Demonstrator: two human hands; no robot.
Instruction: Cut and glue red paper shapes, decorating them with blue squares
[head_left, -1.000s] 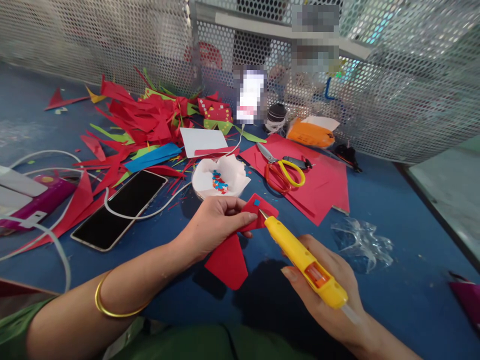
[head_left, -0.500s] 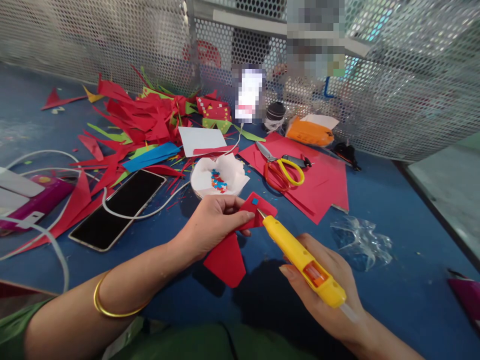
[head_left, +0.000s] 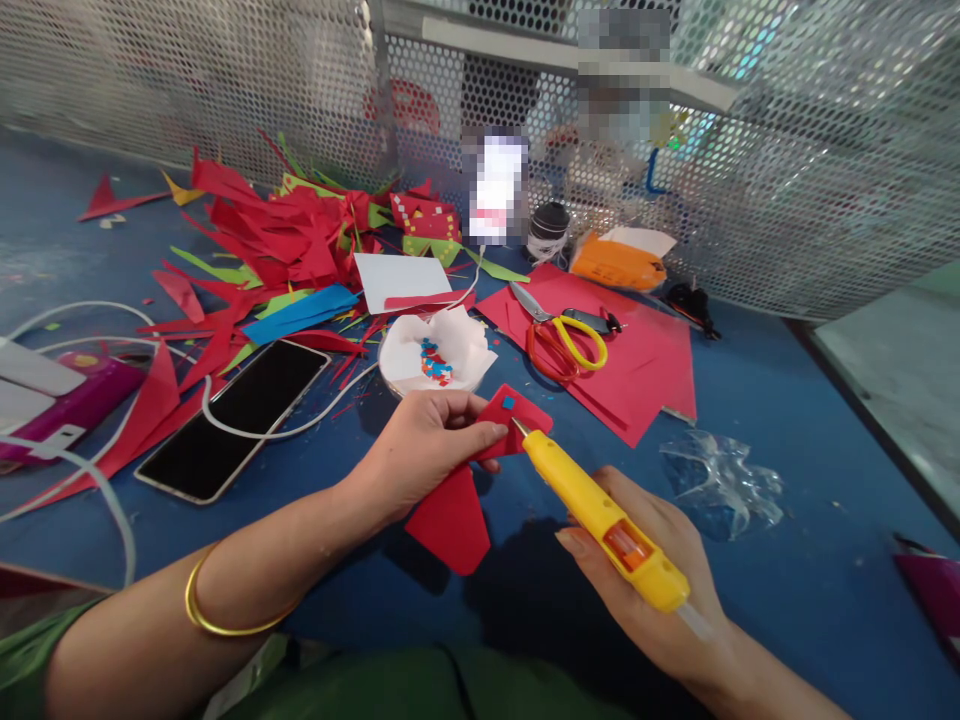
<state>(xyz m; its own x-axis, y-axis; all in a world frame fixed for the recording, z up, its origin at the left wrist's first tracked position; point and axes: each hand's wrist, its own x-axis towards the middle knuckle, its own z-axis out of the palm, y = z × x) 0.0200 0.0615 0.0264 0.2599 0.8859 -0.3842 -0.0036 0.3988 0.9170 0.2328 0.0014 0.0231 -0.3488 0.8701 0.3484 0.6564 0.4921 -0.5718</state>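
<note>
My left hand [head_left: 431, 445] pinches a red paper cutout [head_left: 456, 520] between thumb and fingers, above the blue table. A small blue square [head_left: 508, 403] lies on the cutout's upper end. My right hand [head_left: 649, 560] is wrapped round a yellow glue gun [head_left: 592, 505], whose metal tip is at the red paper, just below the blue square; whether it touches cannot be made out. A clear glue stick sticks out of the gun's rear. Just beyond my left hand sits a bowl lined with white paper [head_left: 480, 355], holding tiny blue, red and white pieces [head_left: 435, 362].
Scissors [head_left: 566, 345] rest on red paper sheets [head_left: 637, 385]. A heap of paper scraps [head_left: 300, 230], a dark-screened phone [head_left: 236, 420] and a white cable [head_left: 300, 432] lie leftward. Crumpled clear plastic [head_left: 724, 485] is at right. A lit phone [head_left: 495, 190] stands before a perforated metal screen [head_left: 225, 80].
Almost nothing differs. The whole view has shifted very slightly, and both hands keep the same grip on the paper and the glue gun.
</note>
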